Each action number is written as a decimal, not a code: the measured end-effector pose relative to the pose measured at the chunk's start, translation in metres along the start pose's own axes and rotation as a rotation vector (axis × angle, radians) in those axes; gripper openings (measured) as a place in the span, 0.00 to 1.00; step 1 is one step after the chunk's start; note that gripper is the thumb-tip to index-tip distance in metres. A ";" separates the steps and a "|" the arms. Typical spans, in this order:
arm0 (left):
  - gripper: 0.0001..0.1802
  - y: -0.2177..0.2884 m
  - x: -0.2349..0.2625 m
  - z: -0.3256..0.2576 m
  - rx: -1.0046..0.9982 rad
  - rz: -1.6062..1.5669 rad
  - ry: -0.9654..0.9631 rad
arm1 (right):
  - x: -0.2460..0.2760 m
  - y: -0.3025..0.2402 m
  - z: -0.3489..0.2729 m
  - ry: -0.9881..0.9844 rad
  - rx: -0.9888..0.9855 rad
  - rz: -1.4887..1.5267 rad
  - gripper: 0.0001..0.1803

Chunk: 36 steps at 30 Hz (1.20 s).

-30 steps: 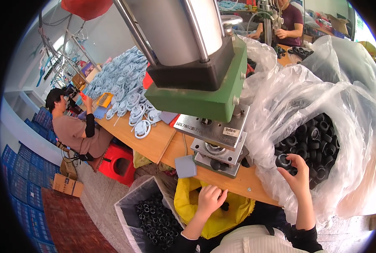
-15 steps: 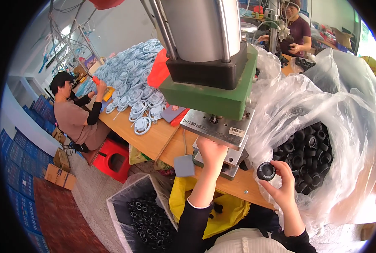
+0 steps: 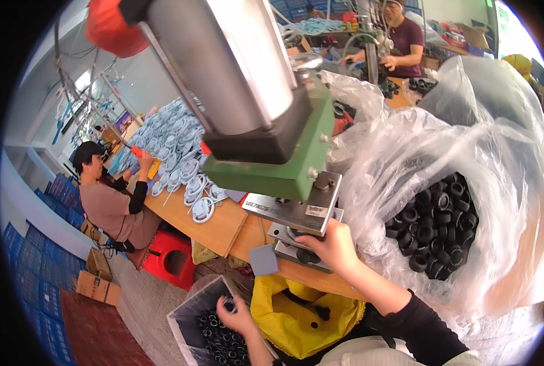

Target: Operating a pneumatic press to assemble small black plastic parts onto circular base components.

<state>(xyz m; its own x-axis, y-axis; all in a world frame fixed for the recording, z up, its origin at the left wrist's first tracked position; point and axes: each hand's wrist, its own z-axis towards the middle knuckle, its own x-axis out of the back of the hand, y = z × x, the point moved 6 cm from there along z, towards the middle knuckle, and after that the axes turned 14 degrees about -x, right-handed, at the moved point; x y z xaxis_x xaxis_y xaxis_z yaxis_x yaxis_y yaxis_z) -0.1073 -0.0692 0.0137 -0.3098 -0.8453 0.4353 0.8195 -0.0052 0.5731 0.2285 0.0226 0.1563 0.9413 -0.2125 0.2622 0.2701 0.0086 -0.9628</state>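
Over the pale bin [image 3: 177, 326], my left hand [image 3: 238, 317] is closed with a small black ring [image 3: 228, 303] at its fingertips, slightly blurred. Black rings with pale edges [image 3: 223, 341] lie below it in the bin. My right hand [image 3: 336, 247] reaches into the gap of the press, between its upper steel plate [image 3: 293, 213] and the lower steel block [image 3: 282, 233]. Its thumb and fingers close around a black round wheel-like piece [image 3: 296, 235], partly hidden by the plate and hand.
The press's green block [image 3: 266, 174] and cylinder [image 3: 226, 61] stand over the table. A clear plastic bag [image 3: 497, 207] of black tyre-like pieces [image 3: 433, 229] lies right. A yellow sack [image 3: 284, 332] hangs in front. Two people work nearby, beside piled pale-blue cables [image 3: 174, 146] and farther back.
My left hand has gone from the press down to the bin. My right hand has moved from beside the bag into the press with a black round piece. The view has shifted.
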 end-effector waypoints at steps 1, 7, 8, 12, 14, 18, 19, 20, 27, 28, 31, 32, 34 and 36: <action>0.33 -0.036 0.007 -0.005 0.031 0.190 -0.210 | 0.002 0.001 0.006 0.111 0.157 -0.024 0.18; 0.39 -0.006 -0.021 0.033 -0.291 0.345 -0.312 | -0.002 0.007 0.006 0.007 0.140 -0.030 0.23; 0.35 0.004 -0.042 0.042 -0.377 0.222 -0.317 | 0.002 0.003 -0.004 0.015 0.203 0.016 0.27; 0.21 0.070 -0.120 0.064 -0.595 -0.130 -0.490 | 0.046 0.029 -0.044 0.239 0.108 -0.052 0.22; 0.17 0.067 -0.142 0.054 -0.681 -0.131 -0.629 | 0.087 0.046 -0.048 0.525 0.107 -0.361 0.15; 0.16 0.092 -0.162 0.043 -0.607 -0.168 -0.671 | 0.144 0.117 -0.029 0.484 -0.267 -0.797 0.17; 0.16 0.091 -0.162 0.043 -0.625 -0.152 -0.654 | 0.142 0.126 -0.026 0.449 -0.305 -0.839 0.17; 0.16 0.091 -0.161 0.041 -0.645 -0.136 -0.636 | 0.141 0.132 -0.025 0.414 -0.344 -0.878 0.16; 0.18 0.095 -0.147 0.025 -0.741 -0.141 -0.539 | 0.154 0.121 -0.051 0.432 -0.188 -0.529 0.15; 0.21 0.118 -0.130 0.028 -0.751 -0.231 -0.433 | 0.165 0.112 -0.061 0.475 -0.116 -0.454 0.14; 0.34 0.201 -0.086 0.038 -0.710 -0.614 -0.274 | 0.183 0.081 -0.085 0.490 -0.100 -0.280 0.17; 0.36 0.224 -0.091 0.040 -0.682 -0.718 -0.290 | 0.186 0.073 -0.089 0.489 -0.092 -0.271 0.19; 0.26 0.224 -0.131 0.040 -0.412 -0.861 -0.446 | 0.174 0.060 -0.091 0.423 -0.134 -0.143 0.24; 0.19 0.264 -0.136 0.055 -0.315 -0.842 -0.405 | 0.164 0.055 -0.088 0.396 -0.214 0.040 0.29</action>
<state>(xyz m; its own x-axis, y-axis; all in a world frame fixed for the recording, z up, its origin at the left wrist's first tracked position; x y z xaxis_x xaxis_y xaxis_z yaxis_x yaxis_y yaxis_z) 0.1242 0.0738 0.1440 -0.9445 -0.2537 0.2090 0.3285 -0.7129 0.6195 0.3795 -0.0980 0.1404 0.7890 -0.5741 0.2190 0.1478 -0.1687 -0.9745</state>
